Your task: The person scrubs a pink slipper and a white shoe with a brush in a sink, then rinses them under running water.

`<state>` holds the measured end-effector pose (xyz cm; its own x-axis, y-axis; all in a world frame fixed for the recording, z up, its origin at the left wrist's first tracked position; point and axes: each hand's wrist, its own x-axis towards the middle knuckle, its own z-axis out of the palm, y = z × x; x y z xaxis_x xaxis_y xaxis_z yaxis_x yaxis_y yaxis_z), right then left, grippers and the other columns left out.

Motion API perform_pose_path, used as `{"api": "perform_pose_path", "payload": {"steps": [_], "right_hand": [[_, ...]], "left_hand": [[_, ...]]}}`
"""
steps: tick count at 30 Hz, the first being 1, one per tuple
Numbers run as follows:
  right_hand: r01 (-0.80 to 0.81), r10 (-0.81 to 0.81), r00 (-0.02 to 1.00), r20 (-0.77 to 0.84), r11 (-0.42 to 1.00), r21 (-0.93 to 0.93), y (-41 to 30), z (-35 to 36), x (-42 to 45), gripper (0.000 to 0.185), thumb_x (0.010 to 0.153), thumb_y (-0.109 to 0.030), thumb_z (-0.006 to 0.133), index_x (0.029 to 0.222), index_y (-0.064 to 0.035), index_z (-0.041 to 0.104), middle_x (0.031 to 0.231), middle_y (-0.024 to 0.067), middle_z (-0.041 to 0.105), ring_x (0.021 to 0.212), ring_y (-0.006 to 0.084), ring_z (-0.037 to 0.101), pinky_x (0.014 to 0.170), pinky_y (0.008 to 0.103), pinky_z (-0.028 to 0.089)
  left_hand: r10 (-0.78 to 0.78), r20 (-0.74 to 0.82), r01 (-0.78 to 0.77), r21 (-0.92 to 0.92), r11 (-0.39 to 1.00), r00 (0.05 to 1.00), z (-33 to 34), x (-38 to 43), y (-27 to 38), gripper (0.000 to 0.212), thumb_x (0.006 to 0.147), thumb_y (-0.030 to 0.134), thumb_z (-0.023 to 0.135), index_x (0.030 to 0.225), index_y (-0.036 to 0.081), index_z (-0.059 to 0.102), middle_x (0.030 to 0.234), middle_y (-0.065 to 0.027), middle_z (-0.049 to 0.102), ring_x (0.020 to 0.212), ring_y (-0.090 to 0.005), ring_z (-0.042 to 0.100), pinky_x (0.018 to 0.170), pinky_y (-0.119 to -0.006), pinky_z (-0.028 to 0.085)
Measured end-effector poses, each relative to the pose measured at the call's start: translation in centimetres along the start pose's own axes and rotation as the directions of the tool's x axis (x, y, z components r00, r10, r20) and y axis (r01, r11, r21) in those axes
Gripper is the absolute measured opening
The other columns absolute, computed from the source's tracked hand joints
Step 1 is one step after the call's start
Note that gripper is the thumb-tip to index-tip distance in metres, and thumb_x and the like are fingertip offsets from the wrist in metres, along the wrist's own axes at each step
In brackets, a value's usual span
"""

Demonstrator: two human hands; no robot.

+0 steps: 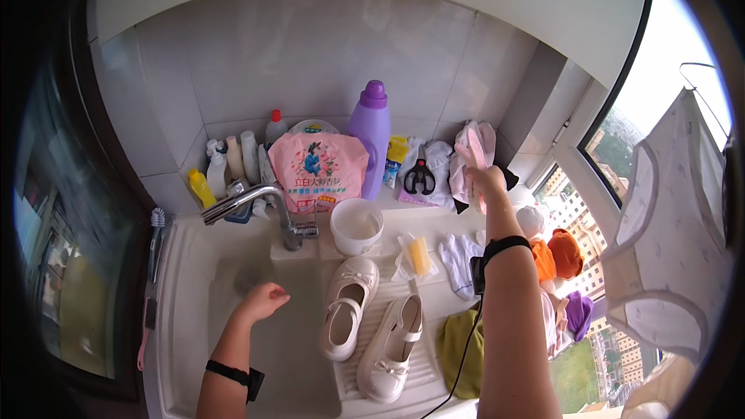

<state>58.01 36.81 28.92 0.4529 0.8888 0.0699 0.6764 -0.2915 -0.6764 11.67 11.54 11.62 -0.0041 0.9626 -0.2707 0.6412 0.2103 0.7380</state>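
Over the left side of the white sink [195, 279] hangs my left hand [265, 302], its fingers loosely curled and its palm hidden. No object shows in it. My right hand [489, 180] reaches to the back ledge and grips a long pink article [476, 148], whose kind I cannot make out. Bunched pale pink fabric [488, 134] lies behind it. Between my arms, a pair of white strap shoes with bows, one shoe [365, 270] and the other shoe [381, 381], rests on the ribbed washboard [355, 372]. Cloudy water appears to stand in the basin.
A chrome faucet [285, 215] juts over the basin. Along the ledge stand a white tub [356, 227], a pink detergent pouch [317, 169], a purple bottle [369, 134] and black-handled scissors [420, 177]. Yellow soap [418, 256], white socks [457, 262] and green cloth [463, 355] lie rightward.
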Motion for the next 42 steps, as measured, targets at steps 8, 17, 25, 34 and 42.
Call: {"api": "perform_pose_path", "payload": {"steps": [8, 17, 25, 34, 42], "right_hand": [[0.078, -0.072, 0.988, -0.137, 0.996, 0.039, 1.7, 8.0, 4.8, 0.054, 0.059, -0.033, 0.07, 0.099, 0.0016, 0.058, 0.097, 0.0215, 0.061, 0.095, 0.0332, 0.059, 0.082, 0.038, 0.046], [0.131, -0.13, 0.991, 0.013, 0.989, -0.062, 3.6, 12.5, 5.6, 0.052, 0.059, -0.025, 0.071, 0.102, -0.0007, 0.054, 0.099, 0.0204, 0.06, 0.096, 0.0336, 0.057, 0.084, 0.0384, 0.045], [0.12, -0.161, 0.954, -0.253, 0.978, -0.168, 2.8, 11.0, 5.7, 0.071, 0.056, -0.025, 0.071, 0.117, -0.0016, 0.043, 0.117, 0.0222, 0.046, 0.107, 0.0368, 0.049, 0.09, 0.0402, 0.042], [-0.055, 0.052, 0.996, 0.074, 0.998, 0.03, 6.0, 8.2, 9.2, 0.057, 0.053, -0.027, 0.071, 0.103, -0.0035, 0.054, 0.104, 0.0171, 0.058, 0.097, 0.0309, 0.058, 0.081, 0.0361, 0.047], [-0.039, -0.065, 0.907, -0.416, 0.97, -0.238, 3.6, 4.7, 9.7, 0.048, 0.068, -0.029, 0.065, 0.105, -0.0034, 0.049, 0.11, 0.0195, 0.052, 0.107, 0.0359, 0.05, 0.086, 0.0404, 0.045]], "left_hand": [[-0.141, 0.004, 0.141, -0.058, 0.988, 0.99, 0.9, 2.0, 1.8, 0.03, 0.08, 0.025, 0.064, 0.098, 0.0, 0.06, 0.084, -0.0111, 0.064, 0.074, -0.0186, 0.06, 0.066, -0.03, 0.047], [-0.072, -0.014, 0.07, -0.08, 0.994, 0.997, 2.5, 4.0, 0.7, 0.031, 0.08, 0.025, 0.065, 0.099, 0.0, 0.06, 0.085, -0.0114, 0.064, 0.076, -0.0191, 0.06, 0.067, -0.03, 0.047], [-0.092, 0.022, 0.092, 0.013, 0.996, 0.995, 3.0, 3.7, 0.6, 0.032, 0.079, 0.025, 0.065, 0.1, 0.001, 0.059, 0.086, -0.0117, 0.063, 0.077, -0.02, 0.06, 0.068, -0.03, 0.047], [-0.094, -0.021, 0.093, -0.051, 0.994, 0.995, 3.0, 3.6, -1.6, 0.03, 0.079, 0.023, 0.065, 0.099, 0.001, 0.06, 0.084, -0.0103, 0.063, 0.075, -0.0168, 0.059, 0.066, -0.029, 0.047], [-0.123, 0.019, 0.123, -0.05, 0.991, 0.992, 3.6, 3.6, -1.9, 0.032, 0.079, 0.025, 0.065, 0.098, 0.001, 0.059, 0.083, -0.0109, 0.063, 0.073, -0.018, 0.059, 0.065, -0.03, 0.047]]}}
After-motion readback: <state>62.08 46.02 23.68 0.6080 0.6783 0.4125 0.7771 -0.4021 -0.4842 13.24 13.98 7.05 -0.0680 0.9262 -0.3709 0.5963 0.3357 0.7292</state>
